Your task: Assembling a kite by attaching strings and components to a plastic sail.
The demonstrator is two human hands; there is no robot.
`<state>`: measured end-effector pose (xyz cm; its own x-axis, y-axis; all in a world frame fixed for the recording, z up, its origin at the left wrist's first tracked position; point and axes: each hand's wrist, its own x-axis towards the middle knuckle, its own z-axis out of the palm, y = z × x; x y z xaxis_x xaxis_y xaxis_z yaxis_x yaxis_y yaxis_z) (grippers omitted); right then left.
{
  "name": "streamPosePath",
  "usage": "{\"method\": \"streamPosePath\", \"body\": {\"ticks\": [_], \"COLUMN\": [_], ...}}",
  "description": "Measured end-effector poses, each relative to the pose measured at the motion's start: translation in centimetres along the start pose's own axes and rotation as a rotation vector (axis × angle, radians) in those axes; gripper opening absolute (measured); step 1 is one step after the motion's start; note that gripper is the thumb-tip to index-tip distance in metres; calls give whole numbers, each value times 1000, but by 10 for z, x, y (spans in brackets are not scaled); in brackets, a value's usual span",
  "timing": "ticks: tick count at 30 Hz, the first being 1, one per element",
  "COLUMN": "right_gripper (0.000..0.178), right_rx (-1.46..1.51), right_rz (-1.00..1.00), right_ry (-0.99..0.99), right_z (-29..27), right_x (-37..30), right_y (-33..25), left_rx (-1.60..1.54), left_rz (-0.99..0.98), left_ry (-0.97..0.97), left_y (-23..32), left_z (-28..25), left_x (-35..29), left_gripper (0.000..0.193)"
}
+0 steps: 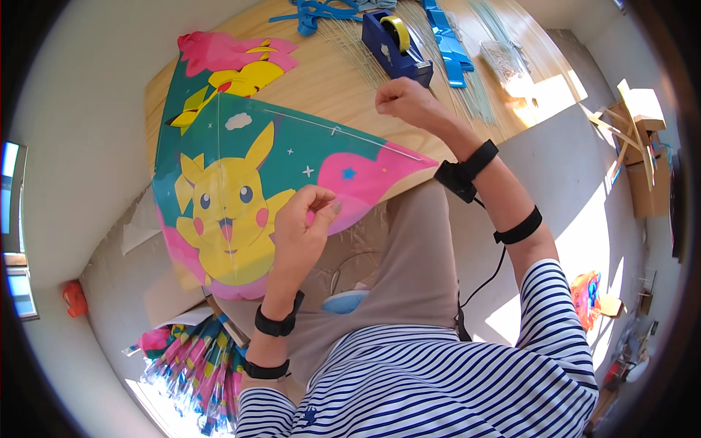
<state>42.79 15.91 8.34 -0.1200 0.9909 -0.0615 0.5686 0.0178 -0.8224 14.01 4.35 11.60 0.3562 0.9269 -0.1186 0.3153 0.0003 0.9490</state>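
Observation:
A kite [252, 168] of thin printed sheet, green and pink with a yellow cartoon animal, hangs partly over the table's near edge. A thin pale rod [343, 133] runs along its upper edge. My left hand [307, 223] is in front of the kite's lower right part, thumb and fingers pinched together; whatever they grip is too small to make out. Farther right, my right hand [409, 102] is closed above the table, just in front of a blue tape dispenser [398, 51] with a yellow roll. What its fingers hold, if anything, is hidden.
Another printed kite sheet [241, 73] lies behind on the wooden table [328, 80]. Thin rods, blue strips [449, 47] and a clear box [505, 62] are at the far right. A pile of folded kites [197, 365] is low at left; cardboard boxes [646, 175] stand at right.

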Motion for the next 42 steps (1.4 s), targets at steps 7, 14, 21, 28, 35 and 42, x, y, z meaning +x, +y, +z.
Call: {"method": "streamPosePath", "body": {"ticks": [7, 14, 21, 28, 35, 42], "right_gripper": [13, 14, 8, 8, 12, 25], "right_rx": [-342, -460, -540, -633, -688, -237], "right_rz": [-183, -137, -121, -133, -19, 259], "right_ry": [-236, -393, -381, -355, -296, -257], "right_z": [61, 73, 83, 87, 84, 67], "right_x": [46, 70, 81, 83, 79, 74], "right_y": [15, 7, 15, 17, 7, 6], "left_rx": [644, 757, 733, 744, 756, 802], "left_rz": [443, 456, 483, 500, 442, 411], "left_ry": [44, 11, -10, -19, -32, -29], "left_y": [-42, -57, -66, -70, -76, -76], "left_z": [14, 21, 29, 33, 34, 33], "left_x": [30, 60, 83, 98, 102, 100], "left_gripper": [35, 40, 41, 45, 53, 57]}}
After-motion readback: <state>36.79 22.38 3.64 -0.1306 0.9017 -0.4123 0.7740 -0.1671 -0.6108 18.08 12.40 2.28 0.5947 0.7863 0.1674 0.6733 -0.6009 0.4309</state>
